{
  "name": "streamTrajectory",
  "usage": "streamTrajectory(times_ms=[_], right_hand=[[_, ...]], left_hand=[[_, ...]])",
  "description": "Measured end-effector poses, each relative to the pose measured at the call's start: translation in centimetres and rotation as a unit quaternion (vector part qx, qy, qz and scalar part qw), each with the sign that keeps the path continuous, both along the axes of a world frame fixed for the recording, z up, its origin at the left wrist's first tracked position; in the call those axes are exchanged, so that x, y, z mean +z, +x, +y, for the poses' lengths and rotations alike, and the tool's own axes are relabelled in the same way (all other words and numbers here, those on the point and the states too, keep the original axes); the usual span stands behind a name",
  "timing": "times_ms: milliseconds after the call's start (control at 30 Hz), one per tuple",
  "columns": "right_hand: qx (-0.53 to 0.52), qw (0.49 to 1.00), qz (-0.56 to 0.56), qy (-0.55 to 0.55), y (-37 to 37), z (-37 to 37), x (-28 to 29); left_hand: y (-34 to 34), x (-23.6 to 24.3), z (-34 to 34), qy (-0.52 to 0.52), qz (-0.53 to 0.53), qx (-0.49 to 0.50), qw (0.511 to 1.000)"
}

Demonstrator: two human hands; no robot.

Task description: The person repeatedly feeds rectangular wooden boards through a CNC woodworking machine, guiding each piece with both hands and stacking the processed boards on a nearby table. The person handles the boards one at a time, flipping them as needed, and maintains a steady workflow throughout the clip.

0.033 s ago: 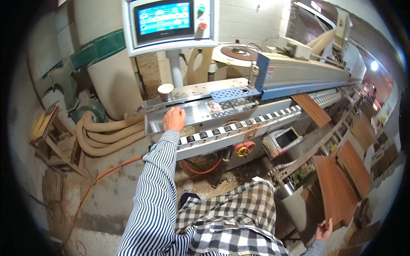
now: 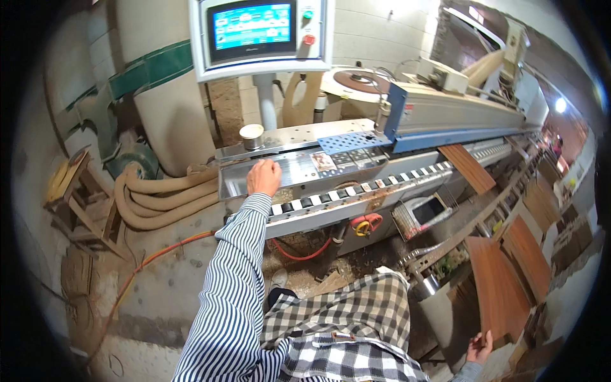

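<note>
Shiny metal bed (image 2: 294, 165) lies beneath the left hand (image 2: 264, 177), loosely fisted.

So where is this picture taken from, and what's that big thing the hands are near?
No robot here: a person is using two bare hands. A wide camera on their head looks down, so straight edges look bent. The big thing is a long metal machine with a lit screen on a post. On its flat metal bed lies a small patterned square; a round tub stands just behind. The left hand is loosely curled at the bed's front edge. The right hand touches the near end of a reddish-brown board; I can't tell how firmly.
</note>
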State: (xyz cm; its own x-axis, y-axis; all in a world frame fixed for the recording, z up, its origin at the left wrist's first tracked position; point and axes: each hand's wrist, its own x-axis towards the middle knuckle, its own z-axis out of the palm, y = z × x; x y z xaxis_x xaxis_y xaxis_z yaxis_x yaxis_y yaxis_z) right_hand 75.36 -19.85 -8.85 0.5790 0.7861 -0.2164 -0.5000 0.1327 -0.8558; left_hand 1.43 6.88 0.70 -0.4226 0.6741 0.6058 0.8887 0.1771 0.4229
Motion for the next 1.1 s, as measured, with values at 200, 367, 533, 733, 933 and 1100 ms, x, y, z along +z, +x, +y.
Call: streamTrajectory(times_ms=[200, 367, 533, 733, 933, 1100], right_hand=[[0.063, 0.997, 0.016, 0.033, -4.7, 1.3, 0.2], [0.192, 0.978, 0.07, 0.038, -15.7, 6.8, 5.1], [0.289, 0.956, 0.004, 0.052, -25.2, 12.0, 6.8], [0.479, 0.875, 0.064, 0.036, -35.4, 13.5, 7.3], [0.71, 0.696, 0.096, 0.054, -40.5, 13.9, 7.4], [0.787, 0.611, 0.038, 0.072, -42.8, 14.1, 7.1]], left_hand=[[0.4, 0.4, -0.1, -0.017, -0.012, 0.001, 1.0], [-0.1, 0.3, -0.4, -0.01, -0.009, 0.006, 1.0], [0.4, 0.4, 0.1, -0.008, -0.005, 0.004, 1.0], [-0.1, 0.0, 0.2, -0.015, 0.0, 0.008, 1.0], [-0.1, 0.4, 0.4, 0.028, -0.063, 0.042, 0.997], [0.2, 0.5, 0.6, -0.001, -0.077, 0.038, 0.996]])
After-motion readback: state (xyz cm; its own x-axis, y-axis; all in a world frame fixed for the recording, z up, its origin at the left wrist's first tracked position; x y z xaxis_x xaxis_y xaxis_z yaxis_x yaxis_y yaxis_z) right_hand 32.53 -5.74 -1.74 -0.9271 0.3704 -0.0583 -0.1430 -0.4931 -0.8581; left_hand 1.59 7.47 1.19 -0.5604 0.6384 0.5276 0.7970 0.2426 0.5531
